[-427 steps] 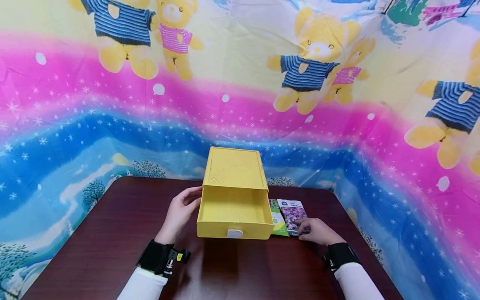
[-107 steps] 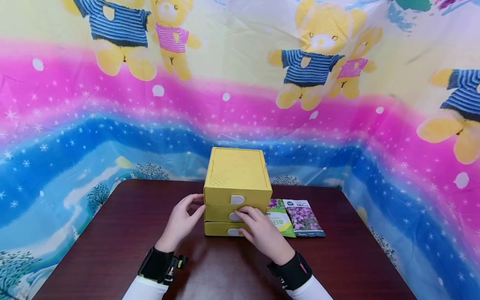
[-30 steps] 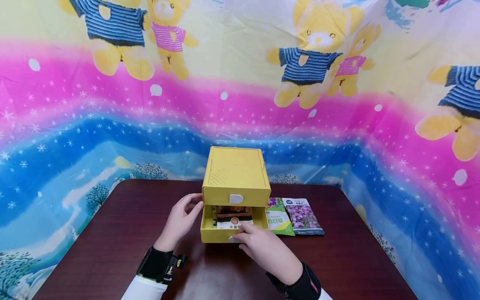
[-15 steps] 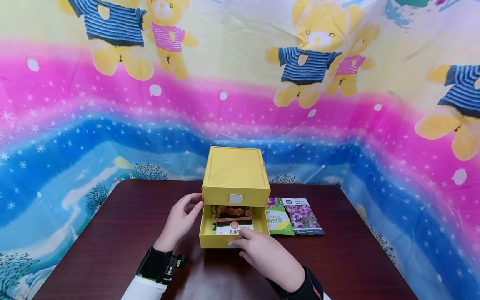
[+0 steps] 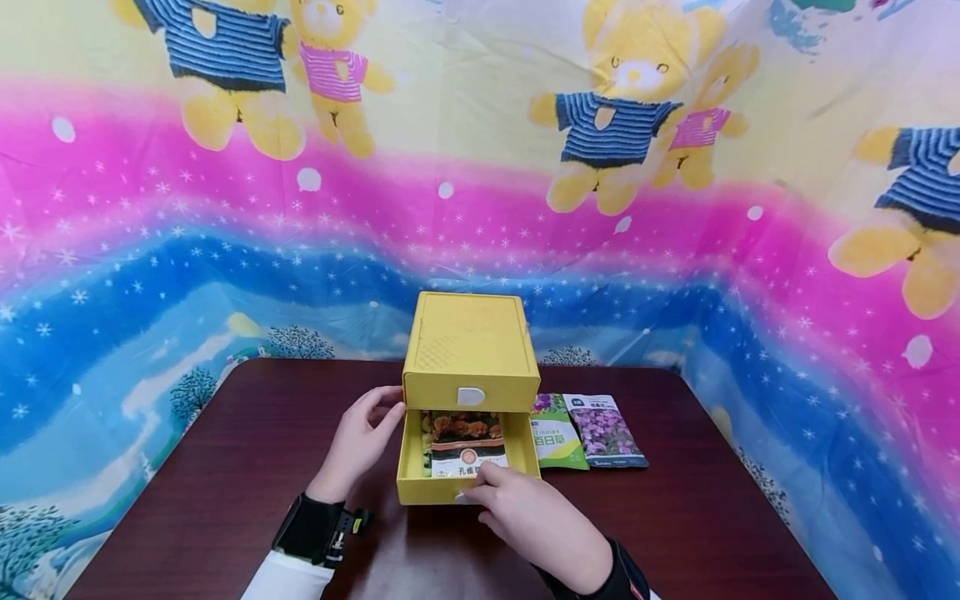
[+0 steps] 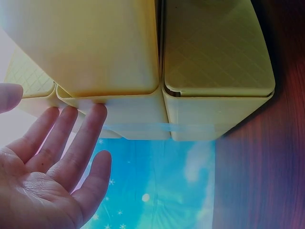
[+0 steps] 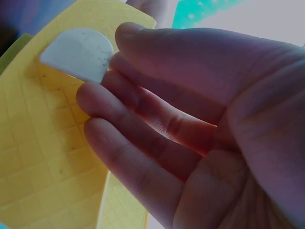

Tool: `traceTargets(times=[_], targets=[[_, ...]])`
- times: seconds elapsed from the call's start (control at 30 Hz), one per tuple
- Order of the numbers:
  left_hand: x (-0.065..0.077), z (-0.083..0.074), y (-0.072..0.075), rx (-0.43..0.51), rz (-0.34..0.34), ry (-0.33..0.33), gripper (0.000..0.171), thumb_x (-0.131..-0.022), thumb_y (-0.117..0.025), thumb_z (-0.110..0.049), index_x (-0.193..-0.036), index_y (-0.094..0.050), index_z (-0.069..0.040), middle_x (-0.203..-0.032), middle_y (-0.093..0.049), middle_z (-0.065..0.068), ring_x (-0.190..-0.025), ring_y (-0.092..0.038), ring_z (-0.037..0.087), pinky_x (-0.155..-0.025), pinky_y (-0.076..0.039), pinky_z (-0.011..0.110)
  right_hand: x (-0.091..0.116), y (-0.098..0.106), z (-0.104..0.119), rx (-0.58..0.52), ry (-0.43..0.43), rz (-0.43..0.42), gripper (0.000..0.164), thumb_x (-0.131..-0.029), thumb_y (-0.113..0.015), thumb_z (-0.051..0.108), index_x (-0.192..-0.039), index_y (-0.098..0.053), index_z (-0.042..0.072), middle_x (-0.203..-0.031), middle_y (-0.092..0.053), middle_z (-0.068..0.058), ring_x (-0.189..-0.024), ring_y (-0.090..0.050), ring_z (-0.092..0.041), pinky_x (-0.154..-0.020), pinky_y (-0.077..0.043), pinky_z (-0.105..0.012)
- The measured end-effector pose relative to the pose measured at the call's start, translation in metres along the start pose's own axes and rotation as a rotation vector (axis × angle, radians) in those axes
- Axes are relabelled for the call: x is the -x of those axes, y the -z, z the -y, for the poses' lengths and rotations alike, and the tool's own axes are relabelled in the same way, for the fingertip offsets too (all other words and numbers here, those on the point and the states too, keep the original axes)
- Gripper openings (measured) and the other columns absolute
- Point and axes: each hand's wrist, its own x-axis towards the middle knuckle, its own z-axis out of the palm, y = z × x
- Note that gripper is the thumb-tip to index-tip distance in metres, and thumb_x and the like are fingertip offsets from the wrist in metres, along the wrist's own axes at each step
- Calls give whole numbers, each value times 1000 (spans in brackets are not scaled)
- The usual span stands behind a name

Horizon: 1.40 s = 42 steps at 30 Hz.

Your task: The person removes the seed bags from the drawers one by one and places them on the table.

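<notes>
Yellow drawer (image 5: 427, 493): looked light, stiff; right hand (image 5: 536, 512) pinched its near white tab (image 7: 78, 53), seemingly best hold; left hand's (image 5: 356, 442) fingers stood apart.

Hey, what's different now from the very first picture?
The top drawer has slid shut, and the middle drawer has come out toward the person, showing a flower packet inside. The right hand left the purple packet and now holds a white knob. The left hand stayed at the yellow cabinet's left side; the green packet stayed on the table.

White sleeves (image 5: 288, 575), black wrist straps (image 5: 306, 532) — yellow patch (image 5: 357, 527) left, red tag (image 5: 637, 591) right
</notes>
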Motion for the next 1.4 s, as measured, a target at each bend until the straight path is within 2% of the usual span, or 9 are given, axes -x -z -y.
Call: traceTargets(times=[0.53, 0.93, 1.4], targets=[[0, 0, 0, 6, 3, 15, 35, -104, -61, -25, -136, -61, -12, -132, -63, 11, -107, -68, 26, -91, -54, 45, 1, 4, 4, -27, 18, 57, 19, -92, -77, 23, -111, -78, 23, -92, -58, 10, -80, -55, 4, -67, -43, -11], [0, 0, -1, 8, -2, 7, 34, -104, -61, -23, -136, -61, -11, -133, -62, 11, -108, -68, 26, -92, -54, 46, 3, 9, 7, -51, 16, 97, 19, -93, -76, 22, -112, -79, 25, -93, -60, 11, -82, -57, 5, -68, -45, -10], [0, 1, -1, 12, 0, 0, 35, -104, -61, -24, -138, -60, -13, -134, -62, 10, -107, -68, 25, -91, -54, 44, 4, 10, 9, -54, 13, 92, 18, -93, -77, 23, -111, -79, 26, -91, -60, 12, -81, -57, 6, -68, -46, -11]])
